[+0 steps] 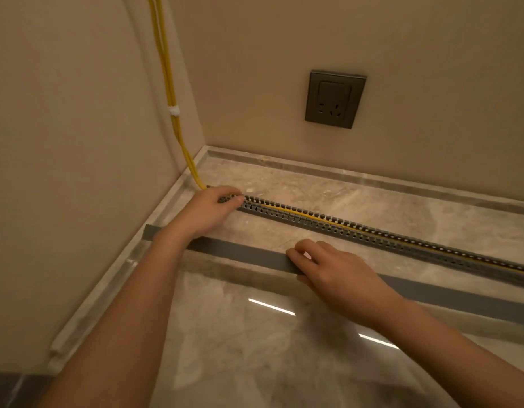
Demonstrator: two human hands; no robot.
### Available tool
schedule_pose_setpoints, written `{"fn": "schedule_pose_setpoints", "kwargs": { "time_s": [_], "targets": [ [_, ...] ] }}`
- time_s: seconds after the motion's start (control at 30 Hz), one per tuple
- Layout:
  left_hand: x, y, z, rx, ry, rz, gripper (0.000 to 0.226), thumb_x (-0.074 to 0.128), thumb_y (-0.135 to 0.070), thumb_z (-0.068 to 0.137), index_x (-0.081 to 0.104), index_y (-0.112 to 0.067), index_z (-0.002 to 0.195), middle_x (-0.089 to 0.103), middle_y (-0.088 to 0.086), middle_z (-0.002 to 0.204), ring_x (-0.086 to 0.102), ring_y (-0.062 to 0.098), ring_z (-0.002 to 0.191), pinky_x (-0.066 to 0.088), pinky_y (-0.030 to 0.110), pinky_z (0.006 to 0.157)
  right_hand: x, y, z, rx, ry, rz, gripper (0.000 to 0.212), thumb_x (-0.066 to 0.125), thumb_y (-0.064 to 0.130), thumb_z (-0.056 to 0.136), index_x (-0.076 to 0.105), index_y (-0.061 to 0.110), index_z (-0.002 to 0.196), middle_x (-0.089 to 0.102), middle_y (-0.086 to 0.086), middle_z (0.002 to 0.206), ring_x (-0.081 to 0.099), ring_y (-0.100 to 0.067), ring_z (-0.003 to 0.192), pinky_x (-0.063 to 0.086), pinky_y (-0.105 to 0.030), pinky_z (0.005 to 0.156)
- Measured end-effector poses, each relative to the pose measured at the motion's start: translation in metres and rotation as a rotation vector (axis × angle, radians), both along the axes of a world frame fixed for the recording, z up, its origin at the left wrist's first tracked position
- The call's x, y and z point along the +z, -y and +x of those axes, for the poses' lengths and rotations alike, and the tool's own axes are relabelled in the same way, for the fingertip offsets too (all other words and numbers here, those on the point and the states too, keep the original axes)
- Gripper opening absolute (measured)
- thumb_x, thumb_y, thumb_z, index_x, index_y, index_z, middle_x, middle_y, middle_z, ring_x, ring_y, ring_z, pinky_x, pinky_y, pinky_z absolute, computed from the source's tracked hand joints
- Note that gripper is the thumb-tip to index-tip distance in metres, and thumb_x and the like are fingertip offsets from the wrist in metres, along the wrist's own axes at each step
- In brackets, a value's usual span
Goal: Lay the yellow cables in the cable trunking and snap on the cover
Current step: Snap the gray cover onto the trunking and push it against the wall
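Yellow cables (168,81) run down the wall corner, tied by a white clip (174,111), and continue inside the grey slotted trunking (372,235) that lies on the marble floor. My left hand (209,209) rests on the trunking's left end, fingers curled over its slotted wall and the cables there. The flat grey cover (240,251) lies on the floor in front of the trunking, parallel to it. My right hand (331,267) grips the cover near its middle, fingers over its far edge and thumb under its near edge.
A dark wall socket (335,99) sits on the back wall above the floor. A marble skirting (372,175) runs along both walls. The polished floor (255,348) reflects ceiling lights. A grey strip (7,390) shows at the bottom left.
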State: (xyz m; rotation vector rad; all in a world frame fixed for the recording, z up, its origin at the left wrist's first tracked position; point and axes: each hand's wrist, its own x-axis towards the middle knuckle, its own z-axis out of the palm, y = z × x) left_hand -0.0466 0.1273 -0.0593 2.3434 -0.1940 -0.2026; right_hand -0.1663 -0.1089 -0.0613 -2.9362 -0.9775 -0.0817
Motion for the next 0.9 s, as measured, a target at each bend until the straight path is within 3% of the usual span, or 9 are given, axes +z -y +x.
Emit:
{"fn": "schedule_pose_setpoints", "kwargs": {
  "time_s": [0.1, 0.2, 0.27, 0.37, 0.47, 0.57, 0.63, 0.73, 0.9],
  "targets": [
    [0.004, 0.008, -0.032, -0.068, 0.135, 0.085, 0.031, 0.054, -0.040, 0.089, 0.066, -0.022, 0.112, 0.062, -0.004, 0.121, 0.053, 0.010, 0.113, 0.040, 0.030, 0.097, 0.011, -0.005, -0.005, 0.038, 0.017, -0.013, 0.039, 0.045, 0.030, 0.095, 0.040, 0.013, 0.130, 0.044, -0.006, 0.121, 0.051, -0.026, 0.096, 0.049, -0.040, 0.063],
    [0.014, 0.017, -0.053, -0.083, 0.391, 0.186, 0.027, 0.054, -0.036, 0.090, 0.070, -0.019, 0.104, 0.069, -0.001, 0.109, 0.060, 0.015, 0.103, 0.043, 0.039, 0.094, 0.027, -0.007, -0.011, 0.083, 0.045, -0.026, 0.038, 0.054, 0.028, 0.090, 0.046, 0.011, 0.123, 0.049, -0.007, 0.113, 0.053, -0.026, 0.086, 0.048, -0.039, 0.056],
    [0.021, 0.023, -0.059, -0.070, 0.480, 0.245, 0.026, 0.053, -0.033, 0.092, 0.072, -0.017, 0.098, 0.072, 0.001, 0.100, 0.061, 0.020, 0.098, 0.041, 0.042, 0.094, 0.036, -0.004, -0.010, 0.092, 0.086, -0.032, 0.036, 0.059, 0.026, 0.087, 0.050, 0.010, 0.119, 0.053, -0.008, 0.107, 0.055, -0.027, 0.082, 0.048, -0.039, 0.052],
    [0.026, 0.032, -0.064, 0.047, 0.559, 0.295, 0.027, 0.048, -0.033, 0.094, 0.071, -0.019, 0.090, 0.070, 0.000, 0.092, 0.058, 0.022, 0.096, 0.032, 0.047, 0.100, 0.043, 0.004, 0.002, 0.107, 0.109, -0.045, 0.036, 0.051, 0.026, 0.093, 0.044, 0.012, 0.125, 0.047, -0.006, 0.117, 0.052, -0.028, 0.092, 0.048, -0.040, 0.059],
    [0.025, 0.041, -0.062, 0.155, 0.610, 0.284, 0.026, 0.047, -0.034, 0.093, 0.069, -0.021, 0.087, 0.068, -0.005, 0.092, 0.055, 0.019, 0.100, 0.025, 0.051, 0.104, 0.045, 0.015, 0.026, 0.082, 0.124, -0.001, 0.037, 0.047, 0.027, 0.094, 0.041, 0.015, 0.129, 0.043, -0.004, 0.121, 0.048, -0.024, 0.090, 0.043, -0.035, 0.060],
    [0.021, 0.045, -0.058, 0.182, 0.638, 0.279, 0.025, 0.052, -0.038, 0.091, 0.067, -0.023, 0.103, 0.065, -0.007, 0.109, 0.049, 0.017, 0.114, 0.016, 0.052, 0.109, 0.044, 0.024, 0.053, 0.065, 0.111, 0.032, 0.040, 0.046, 0.028, 0.095, 0.037, 0.017, 0.133, 0.041, -0.004, 0.125, 0.048, -0.023, 0.094, 0.046, -0.032, 0.066],
    [0.017, 0.041, -0.049, 0.105, 0.645, 0.308, 0.035, 0.056, -0.044, 0.087, 0.062, -0.024, 0.115, 0.062, -0.007, 0.117, 0.046, 0.017, 0.118, 0.015, 0.051, 0.110, 0.038, 0.026, 0.065, 0.052, 0.063, 0.050, 0.041, 0.043, 0.030, 0.096, 0.036, 0.017, 0.135, 0.041, -0.005, 0.127, 0.048, -0.025, 0.099, 0.049, -0.038, 0.074],
    [0.015, 0.033, -0.030, -0.056, 0.625, 0.341, 0.053, 0.062, -0.050, 0.079, 0.057, -0.020, 0.123, 0.060, -0.001, 0.115, 0.049, 0.021, 0.111, 0.029, 0.044, 0.103, 0.024, 0.030, 0.077, 0.000, 0.014, 0.043, 0.040, 0.040, 0.031, 0.097, 0.037, 0.018, 0.134, 0.044, -0.005, 0.126, 0.048, -0.026, 0.103, 0.048, -0.040, 0.080],
    [0.000, 0.026, 0.007, -0.289, 0.540, 0.414, 0.043, 0.059, -0.040, 0.086, 0.056, -0.019, 0.123, 0.060, 0.002, 0.113, 0.049, 0.022, 0.109, 0.027, 0.035, 0.102, 0.011, 0.034, 0.094, -0.094, -0.076, 0.043, 0.042, 0.038, 0.029, 0.098, 0.037, 0.015, 0.137, 0.048, -0.008, 0.126, 0.049, -0.027, 0.106, 0.042, -0.035, 0.090]
  ]
}}
